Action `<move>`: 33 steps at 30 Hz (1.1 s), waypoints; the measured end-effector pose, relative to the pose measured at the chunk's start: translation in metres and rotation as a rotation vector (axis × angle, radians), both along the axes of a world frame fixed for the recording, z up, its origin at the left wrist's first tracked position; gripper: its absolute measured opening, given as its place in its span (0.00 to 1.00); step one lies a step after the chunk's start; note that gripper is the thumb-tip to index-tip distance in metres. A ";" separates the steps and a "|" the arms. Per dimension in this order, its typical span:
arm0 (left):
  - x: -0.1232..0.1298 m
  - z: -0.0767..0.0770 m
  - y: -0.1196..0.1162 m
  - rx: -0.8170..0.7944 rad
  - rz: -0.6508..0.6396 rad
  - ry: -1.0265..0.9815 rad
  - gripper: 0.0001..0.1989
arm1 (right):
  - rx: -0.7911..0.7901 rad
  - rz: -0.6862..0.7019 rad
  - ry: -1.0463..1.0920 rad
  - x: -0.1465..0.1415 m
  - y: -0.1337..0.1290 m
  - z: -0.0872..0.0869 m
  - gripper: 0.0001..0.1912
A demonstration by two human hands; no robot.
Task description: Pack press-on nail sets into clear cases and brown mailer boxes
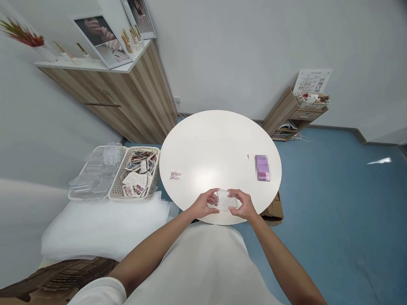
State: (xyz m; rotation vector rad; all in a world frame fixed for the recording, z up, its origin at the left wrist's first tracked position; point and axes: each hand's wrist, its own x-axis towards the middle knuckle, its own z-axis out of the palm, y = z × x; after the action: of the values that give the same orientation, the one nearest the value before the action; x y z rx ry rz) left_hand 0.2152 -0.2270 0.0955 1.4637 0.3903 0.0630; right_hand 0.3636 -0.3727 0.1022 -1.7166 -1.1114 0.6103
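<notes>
Between my two hands, over the near edge of the white round table [219,140], is a small clear plastic box [225,200]. My left hand [206,204] grips its left end, thumb below and fingers above. Its right end is held the same way by my right hand [243,204]. The box looks see-through, and I cannot make out anything inside. On the table's left side lies a small sheet of press-on nails [175,176]. A purple pack, partly blurred [262,168], rests towards the right edge.
Left of the table stand a basket of printed cards and nail sets [112,192] and another with clear plastic boxes [98,173]. White foam sheets [104,228] are stacked nearer me. A wooden cabinet [149,93], small shelf [282,110] and cardboard box [275,209] surround the table.
</notes>
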 end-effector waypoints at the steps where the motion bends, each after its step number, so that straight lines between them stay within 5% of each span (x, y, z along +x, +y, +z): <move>1: -0.001 -0.001 -0.001 -0.020 0.005 0.003 0.39 | 0.006 -0.005 0.007 0.000 0.001 0.002 0.24; 9: -0.006 0.002 0.007 -0.294 0.084 0.064 0.33 | 0.020 0.021 -0.024 0.001 0.011 0.006 0.22; 16: -0.009 -0.011 0.008 -0.201 0.255 0.165 0.20 | -0.098 0.072 0.048 0.008 0.019 0.000 0.25; 25: -0.012 -0.029 0.002 -0.124 0.350 0.217 0.16 | -0.258 -0.300 0.624 0.001 0.052 -0.025 0.23; 33: -0.003 -0.047 0.004 -0.059 0.414 0.314 0.14 | -0.334 -0.375 0.710 -0.013 0.042 -0.044 0.24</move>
State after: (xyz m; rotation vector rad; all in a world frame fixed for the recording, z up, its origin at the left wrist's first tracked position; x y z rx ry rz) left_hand 0.2122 -0.2227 0.0482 1.3169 0.9409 0.1526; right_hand 0.3505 -0.3303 0.0579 -1.7069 -0.1895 1.0892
